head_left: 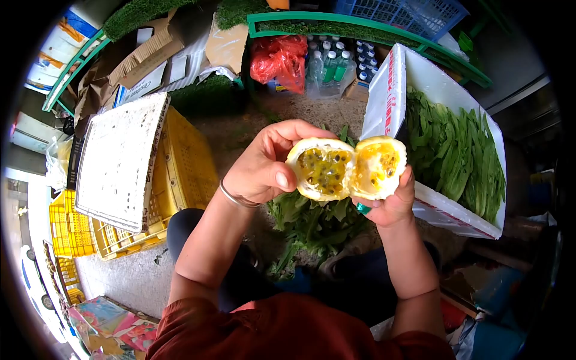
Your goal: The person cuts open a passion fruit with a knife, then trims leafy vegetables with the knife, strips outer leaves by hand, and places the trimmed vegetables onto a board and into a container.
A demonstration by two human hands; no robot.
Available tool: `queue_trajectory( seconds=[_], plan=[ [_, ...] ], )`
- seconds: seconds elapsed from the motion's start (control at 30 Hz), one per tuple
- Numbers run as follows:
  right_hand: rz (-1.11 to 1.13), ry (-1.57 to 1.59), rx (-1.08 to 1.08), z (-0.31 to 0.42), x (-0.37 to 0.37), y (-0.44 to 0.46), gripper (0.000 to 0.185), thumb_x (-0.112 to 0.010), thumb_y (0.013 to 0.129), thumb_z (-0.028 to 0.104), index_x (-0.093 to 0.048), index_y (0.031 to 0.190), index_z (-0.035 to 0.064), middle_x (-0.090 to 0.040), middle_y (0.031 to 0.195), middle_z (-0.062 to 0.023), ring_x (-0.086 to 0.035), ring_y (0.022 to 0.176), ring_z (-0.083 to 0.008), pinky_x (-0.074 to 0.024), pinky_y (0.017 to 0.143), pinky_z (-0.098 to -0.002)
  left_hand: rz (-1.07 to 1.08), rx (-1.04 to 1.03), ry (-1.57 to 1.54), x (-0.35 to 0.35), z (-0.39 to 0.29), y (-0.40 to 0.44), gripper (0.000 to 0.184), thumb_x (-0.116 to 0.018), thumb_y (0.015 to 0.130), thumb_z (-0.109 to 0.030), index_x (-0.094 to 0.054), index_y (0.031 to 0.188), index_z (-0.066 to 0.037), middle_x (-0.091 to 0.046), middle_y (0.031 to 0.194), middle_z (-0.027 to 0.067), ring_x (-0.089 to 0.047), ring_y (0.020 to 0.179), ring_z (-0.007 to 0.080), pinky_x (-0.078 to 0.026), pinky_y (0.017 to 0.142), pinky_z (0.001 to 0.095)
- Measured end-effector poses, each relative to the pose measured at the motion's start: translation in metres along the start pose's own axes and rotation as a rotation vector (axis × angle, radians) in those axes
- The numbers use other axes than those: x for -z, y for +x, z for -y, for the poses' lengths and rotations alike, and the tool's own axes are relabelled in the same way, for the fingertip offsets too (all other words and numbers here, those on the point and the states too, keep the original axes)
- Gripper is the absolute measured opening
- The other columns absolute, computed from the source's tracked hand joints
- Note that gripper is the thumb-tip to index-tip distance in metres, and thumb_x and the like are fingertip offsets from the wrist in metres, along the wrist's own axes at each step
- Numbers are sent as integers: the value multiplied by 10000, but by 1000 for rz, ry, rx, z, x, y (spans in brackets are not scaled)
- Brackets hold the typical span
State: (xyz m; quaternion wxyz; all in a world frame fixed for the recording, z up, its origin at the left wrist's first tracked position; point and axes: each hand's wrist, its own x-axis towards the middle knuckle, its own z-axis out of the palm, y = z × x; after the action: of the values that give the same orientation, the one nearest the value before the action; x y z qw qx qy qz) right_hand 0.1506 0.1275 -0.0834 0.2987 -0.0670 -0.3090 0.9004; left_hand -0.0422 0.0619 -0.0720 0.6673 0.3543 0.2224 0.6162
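Above my lap, my left hand (264, 162) grips one half of a passion fruit (326, 168), thumb in front and fingers behind. Its cut face turns up toward me, with dark seeds in yellow-green pulp inside a thick white rind. The other passion fruit half (380, 168) is held from below by my right hand (393, 201), with less pulp and fewer seeds showing. Both halves touch along their inner edges; whether rind still joins them I cannot tell. A small shiny green thing (363, 208) shows at my right fingers. Beneath the hands lies a heap of leafy greens (315, 231) on the floor.
At right stands a white foam box (384, 99) filled with long leafy greens (450, 156). A white foam lid (120, 162) leans on yellow crates (183, 162) at left. Bottles (330, 65), a red plastic bag (281, 60) and cardboard (147, 51) are at the back.
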Motion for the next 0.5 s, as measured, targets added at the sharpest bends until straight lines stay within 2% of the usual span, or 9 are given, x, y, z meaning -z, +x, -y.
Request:
queue_trajectory(
  seconds=[0.1,0.17,0.2,0.37,0.4,0.43,0.47,0.5],
  plan=[
    [17,31,-33,2,5,-1,689,-717,679,413,-459,1160,-7,-595,954,-101,-447,524,-38,-293,388,-151,-12,2,0,0,0,-1,855,-823,483,-450,-483,1102,33,-585,1035,141,-595,943,213,-466,859,326],
    [21,-172,-23,3,7,-2,623,-628,720,532,-487,1138,92,-568,978,-37,-381,465,-41,-295,394,-169,-1,-4,-22,0,1,0,860,-814,492,-454,-474,1109,38,-579,1042,144,-599,930,223,-503,804,336],
    [21,-174,-23,3,7,-2,623,-628,720,532,-487,1138,92,-568,978,-37,-381,465,-41,-295,394,-169,0,-6,-23,0,1,0,860,-814,492,-454,-474,1109,38,-579,1042,144,-599,930,223,-503,804,336],
    [36,-125,5,-1,14,-1,628,-607,729,547,-477,1149,98,-562,992,-38,-384,467,-44,-298,388,-173,24,-24,-66,0,3,2,833,-799,536,-428,-454,1128,45,-567,1051,156,-604,920,252,-561,629,358],
    [40,-127,3,-1,11,-2,628,-607,729,547,-477,1149,98,-562,992,-38,-384,467,-44,-298,388,-173,35,7,-86,-1,1,1,818,-804,547,-405,-458,1137,43,-562,1074,159,-592,953,251,-542,721,363],
    [21,-7,-2,-1,7,-2,649,-663,704,472,-466,1162,56,-571,1000,-62,-430,527,-44,-302,390,-163,35,3,-85,-1,2,0,818,-804,547,-405,-458,1137,43,-562,1074,159,-592,953,251,-542,721,363],
    [2,113,-7,-2,4,-3,680,-719,679,396,-454,1175,14,-581,1007,-85,-477,588,-45,-306,393,-154,34,-12,-95,-1,3,0,806,-810,546,-391,-468,1134,43,-559,1087,161,-586,966,251,-519,773,366],
    [6,111,-8,-1,5,-5,680,-719,679,396,-454,1175,14,-581,1007,-85,-477,588,-45,-306,393,-154,34,-28,-105,-1,4,-1,795,-815,546,-377,-478,1130,43,-556,1100,163,-580,979,251,-497,825,368]
  ],
)
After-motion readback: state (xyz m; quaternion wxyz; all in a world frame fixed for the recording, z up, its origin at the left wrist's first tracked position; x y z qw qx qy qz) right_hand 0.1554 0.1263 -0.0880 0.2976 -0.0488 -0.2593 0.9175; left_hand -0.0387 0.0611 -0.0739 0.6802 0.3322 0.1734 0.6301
